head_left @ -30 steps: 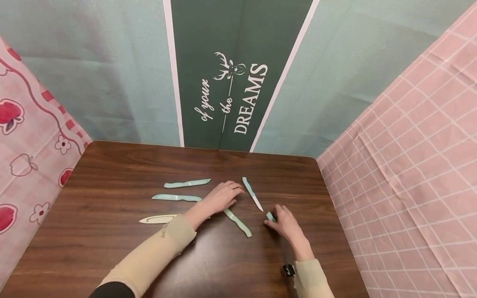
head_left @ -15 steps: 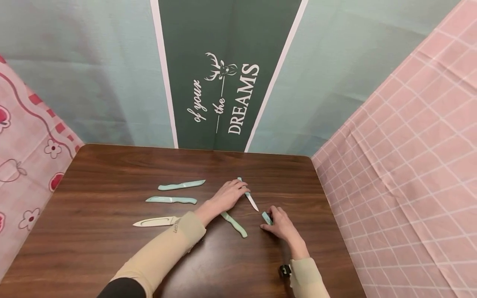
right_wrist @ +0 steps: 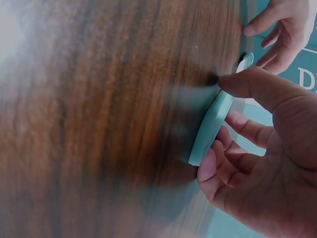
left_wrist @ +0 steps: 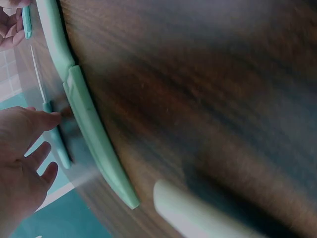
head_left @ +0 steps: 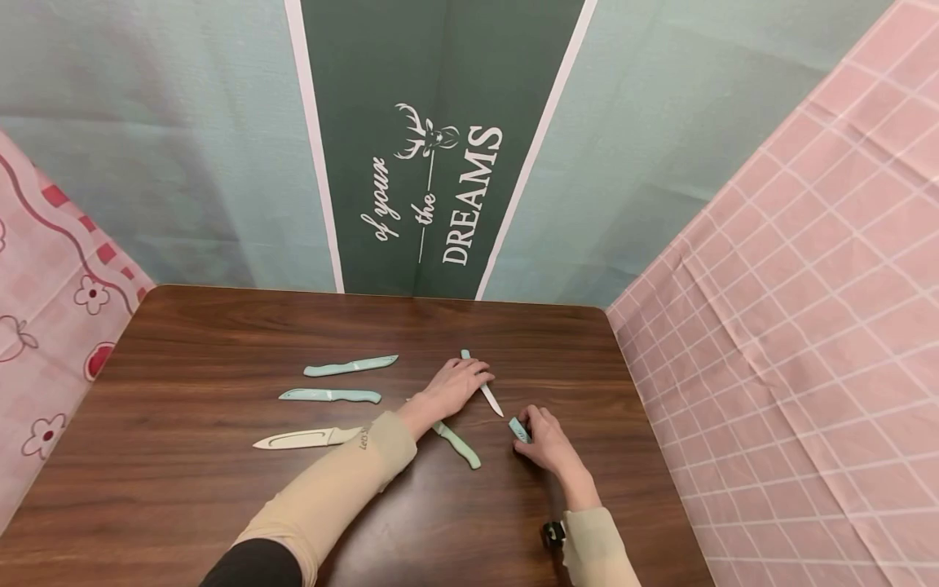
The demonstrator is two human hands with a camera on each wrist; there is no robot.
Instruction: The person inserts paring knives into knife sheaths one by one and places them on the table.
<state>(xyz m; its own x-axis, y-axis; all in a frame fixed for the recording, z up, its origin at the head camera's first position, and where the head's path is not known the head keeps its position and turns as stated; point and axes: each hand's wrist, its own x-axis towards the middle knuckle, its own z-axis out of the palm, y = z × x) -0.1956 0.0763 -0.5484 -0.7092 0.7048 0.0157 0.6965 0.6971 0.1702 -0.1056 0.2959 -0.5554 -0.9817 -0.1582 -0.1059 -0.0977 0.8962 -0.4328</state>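
In the head view my left hand [head_left: 456, 386] reaches over the light-blue handle of a bare paring knife [head_left: 492, 401], its white blade pointing towards my right hand. In the left wrist view the thumb lies at the knife handle [left_wrist: 59, 144] and the other fingers are loosely bent, apart from it. My right hand [head_left: 548, 440] holds a short light-blue knife sheath [head_left: 519, 430] between thumb and fingers, low over the table just beyond the blade tip. The right wrist view shows the sheath [right_wrist: 212, 121] close to the wood. A green sheathed knife [head_left: 460, 447] lies partly under my left wrist.
Two light-blue sheathed knives [head_left: 350, 366] and a cream sheathed knife [head_left: 301, 439] lie left on the brown wooden table [head_left: 183, 489]. My left sleeve covers part of the cream one. A green-blue curtain [head_left: 220, 147] hangs behind, a pink checked cloth [head_left: 770, 326] at right.
My left hand has moved right, from beside the bare knife to over its handle. The right hand stays at the sheath, and the head view has shifted slightly.
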